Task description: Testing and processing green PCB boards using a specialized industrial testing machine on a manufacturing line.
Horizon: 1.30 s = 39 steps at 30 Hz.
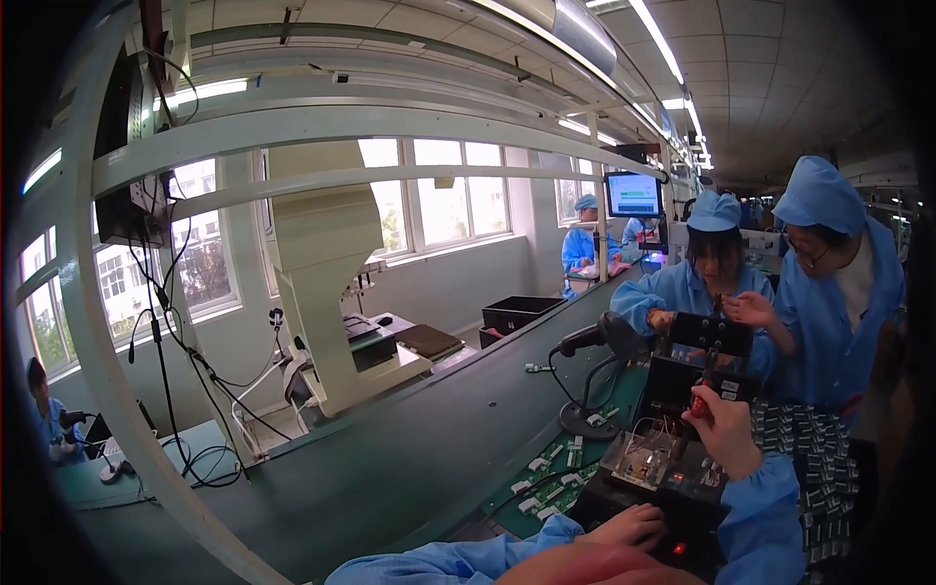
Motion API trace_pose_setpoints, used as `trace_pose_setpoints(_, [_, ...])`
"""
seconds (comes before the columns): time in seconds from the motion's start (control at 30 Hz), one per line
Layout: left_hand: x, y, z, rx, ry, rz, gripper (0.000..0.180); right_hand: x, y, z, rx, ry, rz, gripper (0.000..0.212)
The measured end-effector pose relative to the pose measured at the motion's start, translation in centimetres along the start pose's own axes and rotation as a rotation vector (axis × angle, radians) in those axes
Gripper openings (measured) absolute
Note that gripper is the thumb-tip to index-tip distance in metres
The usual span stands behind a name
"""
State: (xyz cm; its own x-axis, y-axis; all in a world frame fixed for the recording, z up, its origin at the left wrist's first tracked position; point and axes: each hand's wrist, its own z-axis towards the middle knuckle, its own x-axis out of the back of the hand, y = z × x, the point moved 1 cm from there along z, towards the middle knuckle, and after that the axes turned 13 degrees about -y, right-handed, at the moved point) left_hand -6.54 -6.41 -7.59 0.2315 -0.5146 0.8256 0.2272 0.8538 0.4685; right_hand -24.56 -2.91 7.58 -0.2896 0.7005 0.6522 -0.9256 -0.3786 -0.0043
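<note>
My right hand (723, 429) is closed around the red handle (698, 402) of a lever on a black test fixture (624, 492). The fixture has a clear part with wires inside, small red lights and a raised black panel behind. My left hand (632, 527) lies low against the front of the fixture, fingers stretched out, with nothing visible in it. Left of the fixture, several small green circuit boards (531, 505) with white connectors lie on a green mat. Whether a board sits inside the fixture, I cannot tell.
A black handheld scanner on a stand (588, 419) stands behind the boards. Rows of boards (804, 468) fill the right side. Two people in blue, one a seated co-worker (717, 253), are across from me. A long green conveyor (390, 468) runs at left, beside a white frame (83, 322).
</note>
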Motion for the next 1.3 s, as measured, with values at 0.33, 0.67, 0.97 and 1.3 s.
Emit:
trace_pose_setpoints(0.33, [-0.1,-0.2,0.1,-0.032,0.011,-0.026,0.020,-0.8,0.4,-0.1,0.018,0.072,0.023,0.035])
trace_pose_setpoints(0.67, [0.1,-0.9,0.1,-0.059,0.046,-0.061,0.020,-0.3,-0.1,1.0,0.049,0.126,-0.165,0.029])
trace_pose_setpoints(0.97, [-2.7,-4.1,0.9,-0.172,0.100,0.099,0.020,0.2,-0.6,2.2,0.181,0.211,-0.343,0.022])
trace_pose_setpoints(1.3, [2.3,1.7,-0.1,-0.115,0.194,-0.115,0.013,-0.7,0.3,1.8,0.162,0.241,-0.394,0.030])
